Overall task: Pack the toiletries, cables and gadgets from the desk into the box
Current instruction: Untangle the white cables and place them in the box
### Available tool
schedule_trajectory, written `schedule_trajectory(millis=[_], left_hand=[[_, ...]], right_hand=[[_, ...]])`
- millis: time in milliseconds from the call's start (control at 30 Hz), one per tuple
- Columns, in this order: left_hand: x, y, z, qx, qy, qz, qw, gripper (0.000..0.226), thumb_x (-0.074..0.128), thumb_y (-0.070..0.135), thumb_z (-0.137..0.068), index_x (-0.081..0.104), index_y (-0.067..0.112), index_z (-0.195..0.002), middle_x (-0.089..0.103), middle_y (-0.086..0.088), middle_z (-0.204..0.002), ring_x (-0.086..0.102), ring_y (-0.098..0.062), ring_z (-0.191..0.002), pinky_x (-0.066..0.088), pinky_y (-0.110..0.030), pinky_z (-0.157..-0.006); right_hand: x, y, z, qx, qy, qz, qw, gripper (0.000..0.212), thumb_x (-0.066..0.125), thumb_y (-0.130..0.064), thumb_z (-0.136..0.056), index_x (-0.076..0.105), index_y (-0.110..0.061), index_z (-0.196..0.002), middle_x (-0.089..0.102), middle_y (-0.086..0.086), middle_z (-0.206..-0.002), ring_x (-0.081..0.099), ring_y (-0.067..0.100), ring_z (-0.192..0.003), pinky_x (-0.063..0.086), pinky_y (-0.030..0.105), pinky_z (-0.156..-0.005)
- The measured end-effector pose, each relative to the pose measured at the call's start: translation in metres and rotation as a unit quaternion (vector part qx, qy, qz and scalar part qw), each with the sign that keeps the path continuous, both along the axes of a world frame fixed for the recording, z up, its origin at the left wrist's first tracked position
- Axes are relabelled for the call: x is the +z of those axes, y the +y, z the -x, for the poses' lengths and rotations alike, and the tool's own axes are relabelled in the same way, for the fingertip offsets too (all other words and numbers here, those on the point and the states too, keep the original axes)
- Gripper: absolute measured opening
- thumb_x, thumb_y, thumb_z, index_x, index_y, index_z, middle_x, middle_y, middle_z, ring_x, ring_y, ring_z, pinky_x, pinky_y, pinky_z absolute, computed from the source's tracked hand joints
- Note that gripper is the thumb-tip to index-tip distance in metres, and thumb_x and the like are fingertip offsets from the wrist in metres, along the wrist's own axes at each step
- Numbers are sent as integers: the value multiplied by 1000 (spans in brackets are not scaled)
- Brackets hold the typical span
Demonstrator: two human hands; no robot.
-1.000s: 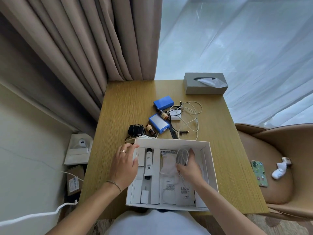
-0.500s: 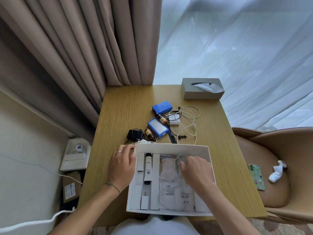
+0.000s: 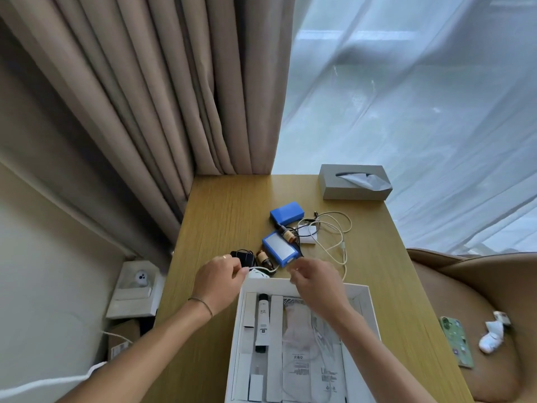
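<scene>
The left hand (image 3: 218, 274) sits just past the box's far left corner, fingers curled toward a white coiled cable (image 3: 257, 272) lying on the worktop (image 3: 226, 216); whether it has hold of the coil is unclear, as the view blurs there. The right hand (image 3: 312, 279) hovers above the box's far rim, fingers loosely bent; a thin white strand seems to run near its fingertips, but I cannot tell if its grip has anything in it.

The coil lies between the two hands, touching or nearly touching the left, which is the nearer. Its strand runs roughly left to right along the box edge, so I judge a short pull toward the body would bring it in.

The box (image 3: 367, 309) is white, stiff-walled card and already holds a slim white tube (image 3: 263, 322) and soft translucent pouches. Beyond lie a black adapter (image 3: 242, 255), two small brown bottles, two hard blue boxy gadgets (image 3: 280, 252), and a loose, limp pale cable (image 3: 334, 242). A grey tissue box (image 3: 353, 186) stands at the far edge.
</scene>
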State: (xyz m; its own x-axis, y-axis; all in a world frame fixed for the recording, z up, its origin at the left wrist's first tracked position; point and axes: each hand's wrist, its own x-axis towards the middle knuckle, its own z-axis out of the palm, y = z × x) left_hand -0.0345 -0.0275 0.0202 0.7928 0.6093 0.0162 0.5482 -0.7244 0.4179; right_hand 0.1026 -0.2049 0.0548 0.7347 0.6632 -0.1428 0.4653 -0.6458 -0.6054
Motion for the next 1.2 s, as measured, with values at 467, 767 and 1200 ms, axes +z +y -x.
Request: schedule_trajectory(millis=[467,767,1200], left_hand=[[85,-17,-37,-7,-208,453,867,38,46,18,-105,68,15,-74,72,-23,-108,63,-28,-103,47,-44,-102],[146,-12,-33,-35,-377,512,771,32,42,26,-100,54,12,-74,70,-20,-90,66,-35,-93,52,-47,-94],[165,61,-5,92,-517,553,647,37,32,37,-106,51,21,-77,57,3,-72,50,-12,-62,43,-21,-57]], right_hand=[[9,35,-8,61,98,-152,982,36,59,-19,-99,61,-35,-131,69,-17,-113,64,4,-104,51,20,-87],[-28,36,-12,67,128,-82,986,29,48,-22,-103,67,-10,-84,72,6,-86,65,24,-84,51,45,-81],[-28,-25,-93,-49,42,-52,997,28,51,-20,-104,72,-20,-84,70,0,-72,65,23,-72,49,37,-68]])
